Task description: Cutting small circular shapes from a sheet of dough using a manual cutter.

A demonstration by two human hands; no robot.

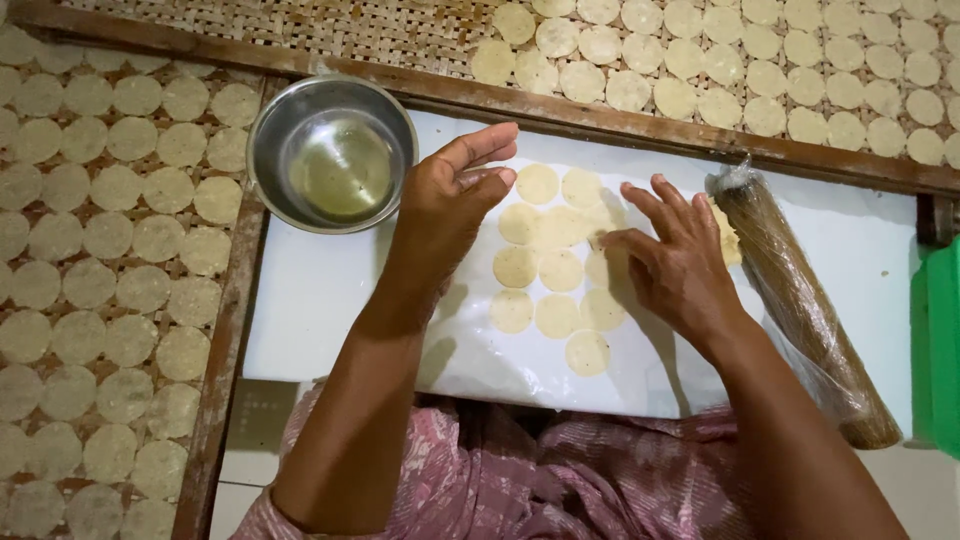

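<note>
Several thin round pale dough discs (556,272) lie in a cluster on a white board (320,300). My left hand (448,205) hovers flat, fingers together, just left of the discs and holds nothing. Fingers spread, my right hand (675,260) rests on the right side of the cluster, fingertips touching discs there. A wooden rolling pin wrapped in clear plastic (800,300) lies diagonally just right of my right hand.
A steel bowl of pale oily liquid (333,152) stands at the board's upper left corner. Woven bamboo trays (100,250) at the left and top (760,70) carry many round discs. A green object (938,345) sits at the right edge.
</note>
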